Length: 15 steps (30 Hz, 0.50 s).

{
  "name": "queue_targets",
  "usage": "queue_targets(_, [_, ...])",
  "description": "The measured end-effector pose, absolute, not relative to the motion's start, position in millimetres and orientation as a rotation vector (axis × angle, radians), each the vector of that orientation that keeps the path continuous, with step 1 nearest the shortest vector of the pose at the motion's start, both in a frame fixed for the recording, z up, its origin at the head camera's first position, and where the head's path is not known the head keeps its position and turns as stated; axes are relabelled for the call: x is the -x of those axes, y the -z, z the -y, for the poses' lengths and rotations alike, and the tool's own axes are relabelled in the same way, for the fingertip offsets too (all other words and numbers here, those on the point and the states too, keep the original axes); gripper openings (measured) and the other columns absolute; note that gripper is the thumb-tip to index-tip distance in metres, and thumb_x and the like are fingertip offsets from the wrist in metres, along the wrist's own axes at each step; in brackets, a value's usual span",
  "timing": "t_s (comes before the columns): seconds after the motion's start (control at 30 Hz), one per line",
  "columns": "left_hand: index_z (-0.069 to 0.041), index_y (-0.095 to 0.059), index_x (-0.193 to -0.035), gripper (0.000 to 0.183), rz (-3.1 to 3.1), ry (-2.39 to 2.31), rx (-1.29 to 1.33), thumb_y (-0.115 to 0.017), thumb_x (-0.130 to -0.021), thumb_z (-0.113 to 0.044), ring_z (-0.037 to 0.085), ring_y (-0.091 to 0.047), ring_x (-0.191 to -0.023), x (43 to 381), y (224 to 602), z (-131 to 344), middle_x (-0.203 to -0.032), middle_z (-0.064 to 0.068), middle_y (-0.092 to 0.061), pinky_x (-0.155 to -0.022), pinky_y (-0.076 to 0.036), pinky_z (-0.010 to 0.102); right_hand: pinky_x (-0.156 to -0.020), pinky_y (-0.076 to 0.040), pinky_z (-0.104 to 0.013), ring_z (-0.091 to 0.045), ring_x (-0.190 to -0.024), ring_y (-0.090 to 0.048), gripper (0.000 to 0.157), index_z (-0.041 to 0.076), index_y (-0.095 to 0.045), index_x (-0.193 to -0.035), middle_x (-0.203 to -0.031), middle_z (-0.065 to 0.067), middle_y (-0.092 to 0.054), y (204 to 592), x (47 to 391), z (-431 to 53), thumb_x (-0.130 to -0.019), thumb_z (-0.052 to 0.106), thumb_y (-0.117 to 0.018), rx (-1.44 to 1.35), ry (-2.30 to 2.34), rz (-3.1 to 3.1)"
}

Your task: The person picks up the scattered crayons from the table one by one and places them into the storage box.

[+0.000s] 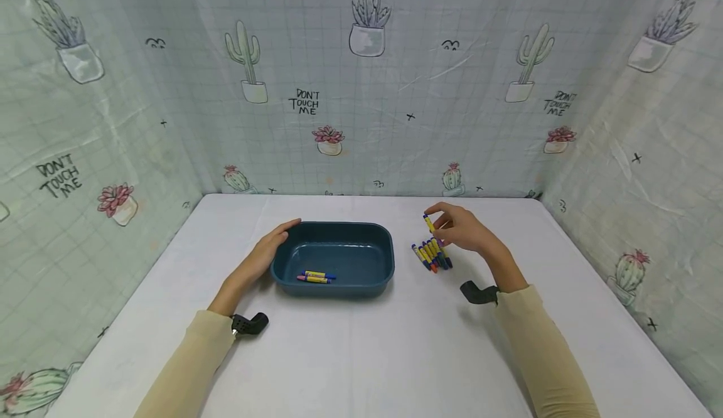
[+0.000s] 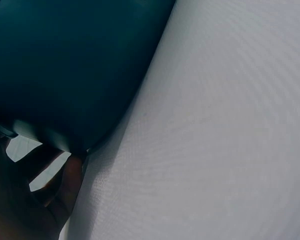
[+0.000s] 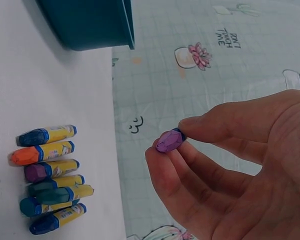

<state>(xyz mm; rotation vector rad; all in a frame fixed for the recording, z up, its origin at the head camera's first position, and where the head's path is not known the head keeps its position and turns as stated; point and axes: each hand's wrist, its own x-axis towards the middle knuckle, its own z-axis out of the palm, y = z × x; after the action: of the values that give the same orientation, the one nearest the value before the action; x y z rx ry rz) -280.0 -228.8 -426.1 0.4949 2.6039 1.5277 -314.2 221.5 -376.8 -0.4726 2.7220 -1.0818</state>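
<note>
A dark teal plastic container (image 1: pixel 333 289) stands on the white table. My left hand (image 1: pixel 265 250) holds its left end at the rim; in the left wrist view the bent fingers (image 2: pixel 72 182) meet the outer wall. Two crayons in yellow wrappers (image 1: pixel 316 276), one with a pink tip, lie inside near the front wall. To the right, my right hand (image 1: pixel 460 228) pinches a purple crayon (image 3: pixel 170 142) between thumb and fingers, above the table. Just below that hand is a small pile of crayons (image 1: pixel 432 255) with dark blue, orange, purple and green tips.
White cloth covers the table (image 1: pixel 350 349). Behind and at both sides hangs a pale sheet (image 1: pixel 395 91) printed with potted cacti. A black wrist mount (image 1: pixel 250 324) sits on the left wrist, another black mount (image 1: pixel 479 292) on the right.
</note>
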Motion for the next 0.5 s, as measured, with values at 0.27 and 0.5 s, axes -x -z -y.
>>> queue_targets(0.27, [-0.011, -0.033, -0.163, 0.050, -2.611, -1.550, -0.464, -0.025, -0.114, -0.020, 0.041, -0.018, -0.160, 293, 446, 235, -0.171, 0.015, -0.028, -0.128, -0.011, 0.067, -0.083, -0.064, -0.039, -0.032, -0.102, -0.070, 0.051, 0.007, -0.052, -0.147, -0.121, -0.024, -0.067, 378, 314, -216, -0.097, 0.008, -0.063, 0.488, 1.053, -2.720])
queue_targets(0.5, [-0.004, -0.035, -0.161, 0.049, -2.593, -1.551, -0.476, -0.028, -0.113, -0.014, 0.043, -0.018, -0.159, 282, 429, 230, -0.169, 0.019, -0.029, -0.128, -0.011, 0.067, -0.082, -0.064, -0.041, -0.033, -0.099, -0.071, 0.051, 0.005, -0.052, -0.147, -0.118, -0.024, -0.068, 374, 313, -211, -0.097, 0.006, -0.063, 0.531, 1.052, -2.714])
